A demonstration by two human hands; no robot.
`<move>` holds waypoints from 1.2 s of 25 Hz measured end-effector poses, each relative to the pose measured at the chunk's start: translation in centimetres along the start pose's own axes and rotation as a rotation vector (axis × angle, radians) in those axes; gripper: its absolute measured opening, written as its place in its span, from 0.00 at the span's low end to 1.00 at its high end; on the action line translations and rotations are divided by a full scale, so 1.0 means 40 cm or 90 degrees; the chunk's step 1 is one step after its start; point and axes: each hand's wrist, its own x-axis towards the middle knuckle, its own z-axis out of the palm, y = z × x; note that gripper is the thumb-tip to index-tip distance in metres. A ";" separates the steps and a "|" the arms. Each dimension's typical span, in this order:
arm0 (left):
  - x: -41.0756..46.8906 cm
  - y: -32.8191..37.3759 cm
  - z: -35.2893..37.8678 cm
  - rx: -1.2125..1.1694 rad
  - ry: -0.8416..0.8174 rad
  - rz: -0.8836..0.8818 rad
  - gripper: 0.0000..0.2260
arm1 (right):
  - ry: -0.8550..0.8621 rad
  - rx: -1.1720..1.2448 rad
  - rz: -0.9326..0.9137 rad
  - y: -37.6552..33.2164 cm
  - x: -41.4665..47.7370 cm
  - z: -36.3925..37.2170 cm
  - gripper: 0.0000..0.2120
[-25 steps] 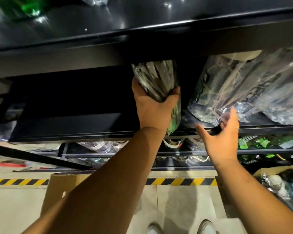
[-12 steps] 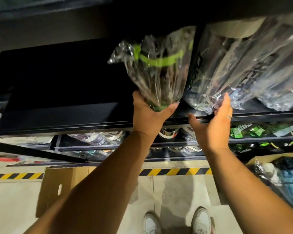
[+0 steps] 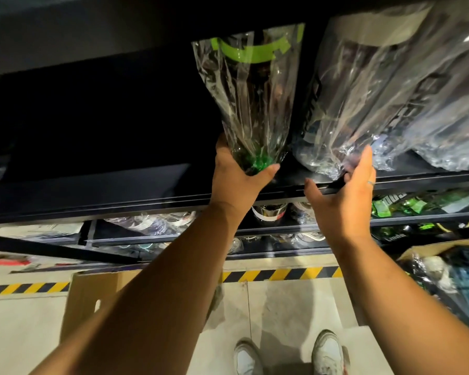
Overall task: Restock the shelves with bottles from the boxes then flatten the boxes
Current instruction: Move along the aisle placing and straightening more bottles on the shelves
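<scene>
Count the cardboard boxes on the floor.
2: the left box at lower left, handle hole showing; the right box at the right edge, holding wrapped bottles. Others may be hidden.

Shelf (image 3: 92, 190) black; floor tape (image 3: 279, 275) yellow/blk stripes.

Plastic-wrapped green bottle (image 3: 251, 104) upright on top shelf (image 3: 92, 196).

left hand (image 3: 238, 180) has slid down the wrapped bottle (image 3: 252, 104), now apparently standing on the shelf (image 3: 119, 204).
</scene>
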 end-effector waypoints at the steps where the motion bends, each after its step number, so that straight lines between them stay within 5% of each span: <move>1: -0.011 -0.002 -0.005 0.020 -0.005 0.006 0.38 | 0.002 0.006 0.000 0.000 0.002 -0.002 0.50; 5: -0.101 -0.016 -0.026 0.085 0.005 0.020 0.45 | -0.014 0.012 0.005 -0.015 -0.013 -0.018 0.49; 9: -0.229 -0.071 -0.011 0.306 0.049 0.125 0.40 | -0.006 -0.124 -0.078 -0.011 -0.073 -0.063 0.41; 15: -0.347 -0.068 0.097 0.513 -0.231 0.235 0.36 | -0.041 -0.428 -0.039 0.101 -0.166 -0.200 0.30; 22: -0.484 -0.056 0.305 0.525 -0.353 0.347 0.35 | -0.119 -0.616 0.254 0.392 -0.320 -0.525 0.32; 30: -0.650 -0.096 0.768 0.482 -0.443 0.365 0.37 | -0.189 -0.653 0.404 0.829 -0.277 -0.786 0.39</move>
